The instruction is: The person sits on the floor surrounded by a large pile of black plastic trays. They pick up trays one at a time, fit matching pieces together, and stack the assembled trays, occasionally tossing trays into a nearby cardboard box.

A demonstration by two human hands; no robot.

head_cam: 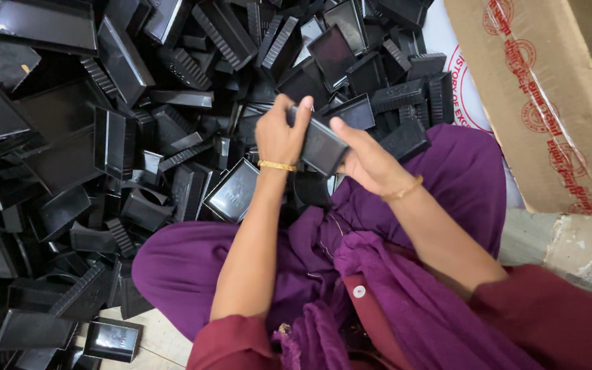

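Both of my hands grip one black plastic box part (321,146) above my lap. My left hand (279,133) wraps its upper left end, fingers curled over the top edge. My right hand (364,161) holds the lower right side, thumb pressed on its face. Each wrist wears a thin gold bangle. Purple cloth (378,226) covers my knees below the hands.
A big heap of several black plastic trays and ribbed lids (125,123) fills the left and top of the view. A cardboard carton (549,96) with red-printed tape stands at the right. A lone black tray (112,339) lies on the floor at bottom left.
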